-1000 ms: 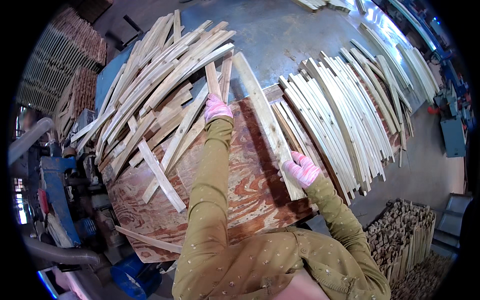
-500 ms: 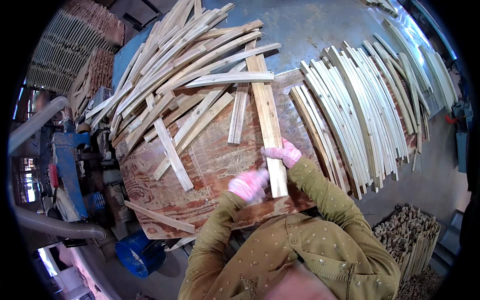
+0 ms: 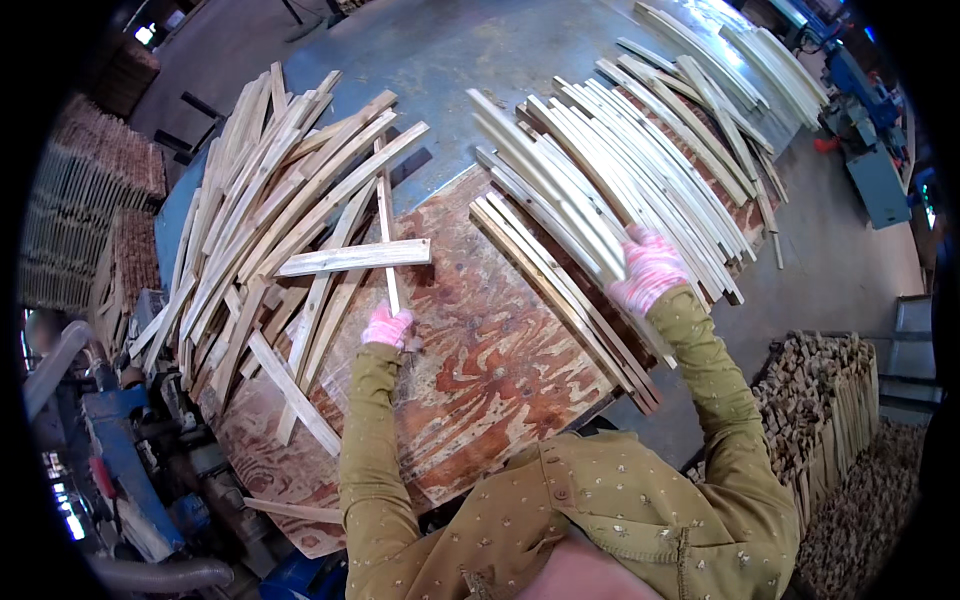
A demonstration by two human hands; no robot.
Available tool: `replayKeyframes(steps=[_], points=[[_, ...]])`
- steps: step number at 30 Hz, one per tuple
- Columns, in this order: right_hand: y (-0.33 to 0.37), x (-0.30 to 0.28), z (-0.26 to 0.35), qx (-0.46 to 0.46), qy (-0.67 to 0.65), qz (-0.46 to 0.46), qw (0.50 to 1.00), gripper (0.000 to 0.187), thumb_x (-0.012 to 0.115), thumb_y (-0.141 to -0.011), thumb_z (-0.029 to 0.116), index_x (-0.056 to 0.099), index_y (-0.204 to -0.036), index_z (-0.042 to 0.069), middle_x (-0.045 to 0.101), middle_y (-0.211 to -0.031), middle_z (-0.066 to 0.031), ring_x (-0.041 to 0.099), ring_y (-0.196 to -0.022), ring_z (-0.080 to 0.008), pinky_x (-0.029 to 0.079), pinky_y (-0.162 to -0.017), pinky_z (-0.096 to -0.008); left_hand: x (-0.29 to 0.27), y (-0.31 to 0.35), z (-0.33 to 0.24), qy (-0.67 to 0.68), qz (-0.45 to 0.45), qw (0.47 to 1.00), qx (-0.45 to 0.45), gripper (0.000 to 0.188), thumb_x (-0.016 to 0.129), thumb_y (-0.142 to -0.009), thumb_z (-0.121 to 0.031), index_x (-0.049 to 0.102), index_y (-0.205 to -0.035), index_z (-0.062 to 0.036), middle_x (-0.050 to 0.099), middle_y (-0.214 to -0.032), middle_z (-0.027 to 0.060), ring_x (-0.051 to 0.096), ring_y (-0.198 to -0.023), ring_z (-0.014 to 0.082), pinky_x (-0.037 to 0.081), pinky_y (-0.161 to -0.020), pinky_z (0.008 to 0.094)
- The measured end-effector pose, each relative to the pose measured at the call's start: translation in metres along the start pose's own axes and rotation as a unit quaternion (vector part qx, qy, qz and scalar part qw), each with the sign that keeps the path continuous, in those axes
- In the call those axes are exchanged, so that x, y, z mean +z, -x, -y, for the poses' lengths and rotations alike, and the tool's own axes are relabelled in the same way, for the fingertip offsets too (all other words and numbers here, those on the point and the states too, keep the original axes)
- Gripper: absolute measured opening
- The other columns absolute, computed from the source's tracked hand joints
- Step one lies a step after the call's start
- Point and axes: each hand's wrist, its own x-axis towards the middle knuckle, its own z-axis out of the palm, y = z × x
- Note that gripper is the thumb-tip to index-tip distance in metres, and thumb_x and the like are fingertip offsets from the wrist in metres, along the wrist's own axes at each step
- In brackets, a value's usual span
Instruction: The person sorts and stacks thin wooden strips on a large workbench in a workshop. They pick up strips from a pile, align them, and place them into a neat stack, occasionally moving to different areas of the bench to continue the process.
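Left hand (image 3: 386, 326) gripped the near end of a thin slat (image 3: 385, 235); right hand (image 3: 648, 270) lay flat, open, atop the stacked slats (image 3: 590, 200) beneath it

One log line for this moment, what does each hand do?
left hand: grips thin slat | right hand: rests on slat stack | surface: plywood board

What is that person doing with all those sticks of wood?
A person in pink gloves is sorting thin wooden slats on a plywood board. The left hand grips the near end of one thin slat by the jumbled pile on the left. The right hand rests on the neat row of pale slats on the right. One flat slat lies crosswise between them.
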Motion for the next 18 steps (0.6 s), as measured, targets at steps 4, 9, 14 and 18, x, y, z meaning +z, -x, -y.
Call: replayKeyframes(steps=[4, 9, 14, 18], points=[[-0.019, 0.009, -0.032, 0.101, -0.043, -0.037, 0.993, 0.095, 0.075, -0.072, 0.035, 0.024, -0.149, 0.011, 0.017, -0.154, -0.0212, 0.022, -0.141, -0.0359, 0.024, -0.115, -0.0382, 0.022, 0.059, -0.017, 0.715, 0.277, 0.64, -0.048, 0.06, 0.064, -0.079, -0.011, 0.041, -0.134, -0.0039, 0.062, -0.1, 0.012, 0.065, -0.08, 0.0283, 0.056, -0.069, 0.0477], [-0.03, 0.028, -0.038, 0.093, -0.086, -0.045, 0.991, 0.097, 0.075, -0.074, 0.036, 0.021, -0.149, 0.008, 0.019, -0.152, -0.026, 0.025, -0.14, -0.0372, 0.022, -0.116, -0.0398, 0.072, 0.149, -0.055, 0.824, 0.294, 0.48, -0.06, 0.063, 0.067, -0.078, -0.005, 0.035, -0.132, -0.0071, 0.06, -0.093, 0.0066, 0.065, -0.08, 0.0208, 0.055, -0.071, 0.0373], [0.017, 0.067, 0.054, -0.175, -0.422, -0.044, 0.889, 0.094, 0.069, -0.083, 0.042, 0.014, -0.151, 0.006, 0.022, -0.152, -0.0254, 0.027, -0.14, -0.0356, 0.024, -0.115, -0.0374, 0.15, 0.206, -0.041, 0.799, 0.411, 0.438, -0.007, 0.049, 0.063, -0.084, -0.013, 0.046, -0.128, 0.0008, 0.062, -0.105, 0.0153, 0.064, -0.091, 0.0299, 0.053, -0.079, 0.045], [0.033, 0.128, 0.153, -0.083, -0.772, 0.403, 0.485, 0.049, 0.07, -0.081, 0.005, 0.045, -0.122, 0.004, 0.064, -0.089, -0.0123, 0.064, -0.069, -0.0194, 0.058, -0.06, -0.0313, 0.14, 0.193, -0.042, 0.474, 0.402, 0.774, -0.117, 0.053, 0.058, -0.09, -0.037, 0.052, -0.125, 0.0027, 0.063, -0.109, 0.0187, 0.063, -0.098, 0.0306, 0.053, -0.08, 0.0426]])
